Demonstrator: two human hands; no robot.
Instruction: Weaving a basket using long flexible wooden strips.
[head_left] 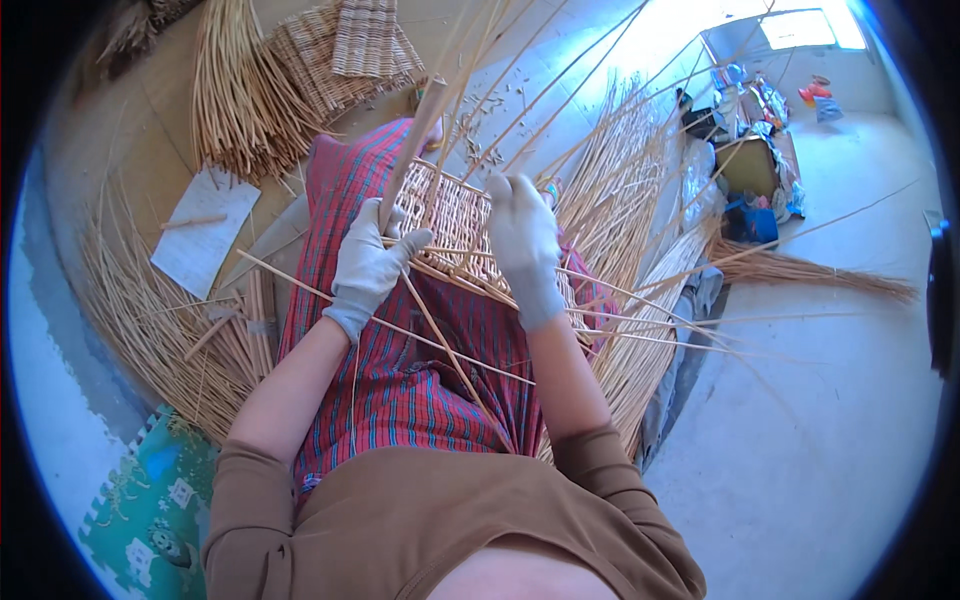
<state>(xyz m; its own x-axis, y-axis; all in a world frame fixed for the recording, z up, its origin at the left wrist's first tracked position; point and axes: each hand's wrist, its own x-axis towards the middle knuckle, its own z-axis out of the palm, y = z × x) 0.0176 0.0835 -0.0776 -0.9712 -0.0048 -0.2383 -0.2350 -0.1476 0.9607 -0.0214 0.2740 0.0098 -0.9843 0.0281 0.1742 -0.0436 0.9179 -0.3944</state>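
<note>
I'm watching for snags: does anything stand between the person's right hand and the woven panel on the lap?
Nothing visible stands between the right hand and the woven panel; the heaped canes lie off to the right.

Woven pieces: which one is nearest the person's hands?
The woven piece between the gloved left hand and right hand, over the red plaid cloth; the other woven pieces overlap at the picture's upper left, away from both.

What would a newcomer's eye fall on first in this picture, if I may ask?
Probably the white-gloved left hand and right hand, central, by a woven panel over red cloth. Then perhaps the pale canes fanning out at right and the bundle at upper left.
</note>
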